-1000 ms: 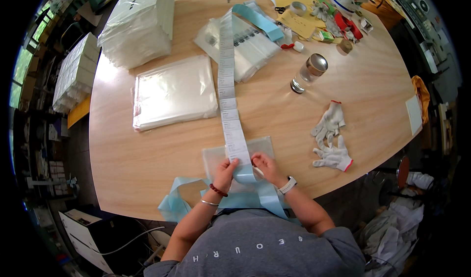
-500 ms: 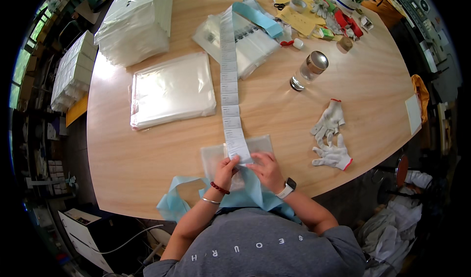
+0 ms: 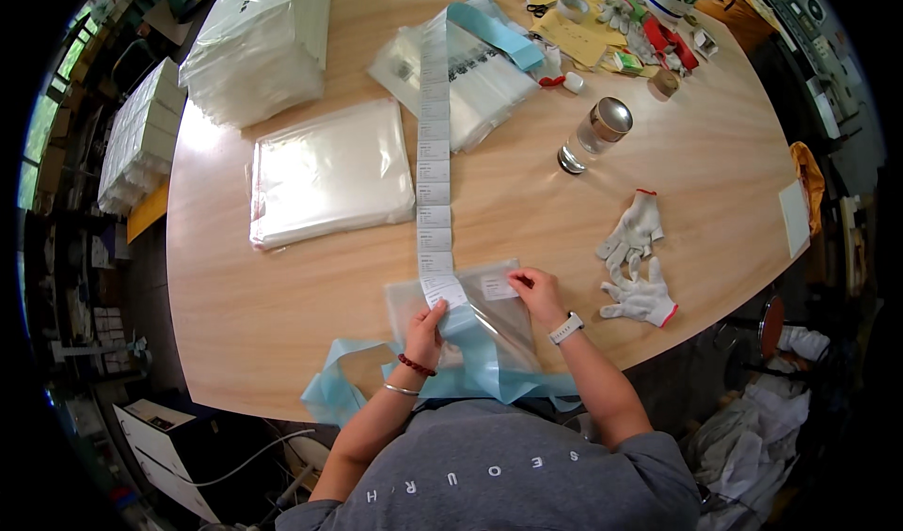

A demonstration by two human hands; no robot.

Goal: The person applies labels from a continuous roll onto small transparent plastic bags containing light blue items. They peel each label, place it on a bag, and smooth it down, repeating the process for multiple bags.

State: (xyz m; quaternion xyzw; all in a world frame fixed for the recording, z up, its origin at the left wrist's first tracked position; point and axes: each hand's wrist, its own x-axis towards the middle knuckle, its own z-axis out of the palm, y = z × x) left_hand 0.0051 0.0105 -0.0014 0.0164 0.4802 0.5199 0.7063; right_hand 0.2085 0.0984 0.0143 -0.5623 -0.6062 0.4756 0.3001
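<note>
A long strip of white printed labels (image 3: 435, 192) runs down the table toward me, its light blue backing (image 3: 478, 343) folding over at the near end. My left hand (image 3: 425, 335) is closed on the strip at that fold, thumb on top. Between the fingertips of my right hand (image 3: 540, 296) is the right edge of a single white label (image 3: 498, 287), separate from the strip. This label lies over the upper right part of a clear plastic bag (image 3: 513, 329) at the table's near edge. More blue backing hangs in loops beside my left forearm.
Clear bags (image 3: 334, 174) lie stacked at left, with a taller bagged pile (image 3: 259, 51) behind. Beyond the strip is another packet of bags (image 3: 489, 94). At right are a glass bottle (image 3: 593, 136) and white gloves (image 3: 640, 291). Tape rolls, scissors and envelopes crowd the far right.
My right hand has moved right and slightly away from me, and a label has come off the strip with it. The strip's near part has shifted left with my left hand.
</note>
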